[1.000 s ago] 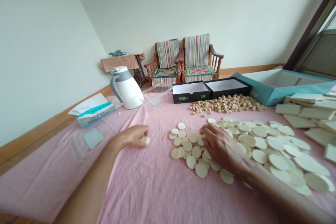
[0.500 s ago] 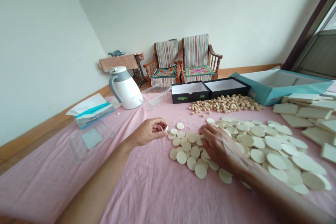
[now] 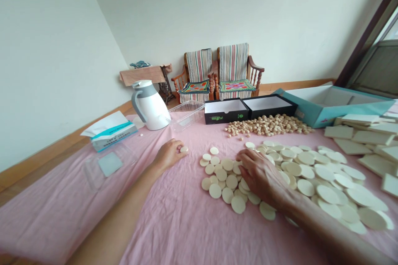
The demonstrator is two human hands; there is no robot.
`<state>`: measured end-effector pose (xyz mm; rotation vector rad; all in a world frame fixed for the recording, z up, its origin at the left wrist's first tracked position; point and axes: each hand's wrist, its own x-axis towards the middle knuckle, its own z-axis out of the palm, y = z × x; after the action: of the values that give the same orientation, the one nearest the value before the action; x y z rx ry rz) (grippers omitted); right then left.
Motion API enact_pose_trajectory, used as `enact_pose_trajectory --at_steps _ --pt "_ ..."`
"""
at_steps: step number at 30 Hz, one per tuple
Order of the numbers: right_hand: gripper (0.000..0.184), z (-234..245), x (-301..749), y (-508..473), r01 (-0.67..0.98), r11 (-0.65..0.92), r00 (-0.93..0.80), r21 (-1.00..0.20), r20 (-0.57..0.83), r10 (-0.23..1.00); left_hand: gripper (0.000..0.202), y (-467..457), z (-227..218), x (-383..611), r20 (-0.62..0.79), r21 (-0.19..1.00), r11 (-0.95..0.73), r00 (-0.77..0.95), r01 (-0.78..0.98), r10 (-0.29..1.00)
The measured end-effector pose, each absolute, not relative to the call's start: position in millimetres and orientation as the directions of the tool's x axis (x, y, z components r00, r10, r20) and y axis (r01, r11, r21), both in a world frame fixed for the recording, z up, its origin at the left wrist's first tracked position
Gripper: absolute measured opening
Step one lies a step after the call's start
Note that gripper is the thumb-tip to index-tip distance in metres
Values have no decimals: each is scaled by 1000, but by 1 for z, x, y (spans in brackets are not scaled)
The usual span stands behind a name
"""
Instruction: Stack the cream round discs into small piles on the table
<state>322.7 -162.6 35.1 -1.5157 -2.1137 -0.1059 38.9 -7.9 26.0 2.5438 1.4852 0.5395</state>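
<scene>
Between the fingertips of my left hand (image 3: 169, 154) is a small cream-coloured disc (image 3: 184, 149), low over the pink cloth to the left of the scattered discs. My right hand (image 3: 256, 169) rests on the pile, fingers bent down among the small round discs (image 3: 231, 181); whether it grips one is hidden beneath the palm. Larger cream discs (image 3: 326, 194) are heaped to the right of that hand. One small disc (image 3: 214, 150) lies apart at the upper left of the pile.
Behind the discs lie many small wooden balls (image 3: 270, 124), two black boxes (image 3: 226, 119) and a teal box (image 3: 345, 105). Square cream slabs (image 3: 373, 137) are stacked at right. A white jug (image 3: 152, 109), clear plastic trays (image 3: 186, 114) and a tissue pack (image 3: 113, 132) stand left.
My left hand has moved left, away from the small discs, carrying one disc in its fingers. My right hand has stayed on the pile.
</scene>
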Motion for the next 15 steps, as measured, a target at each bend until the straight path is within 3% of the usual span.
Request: enact_pose_trajectory --at_steps 3,8,15 --pt "14 35 323 -162 897 367 -222 -246 467 856 34 -8 26 36 230 353 -504 449 788 863" --pt "17 38 323 -164 886 366 -203 -284 471 859 22 -7 29 33 197 388 -554 521 737 831" --pt "22 41 324 -164 870 370 -174 -325 499 849 26 -4 33 21 109 455 -547 565 703 818"
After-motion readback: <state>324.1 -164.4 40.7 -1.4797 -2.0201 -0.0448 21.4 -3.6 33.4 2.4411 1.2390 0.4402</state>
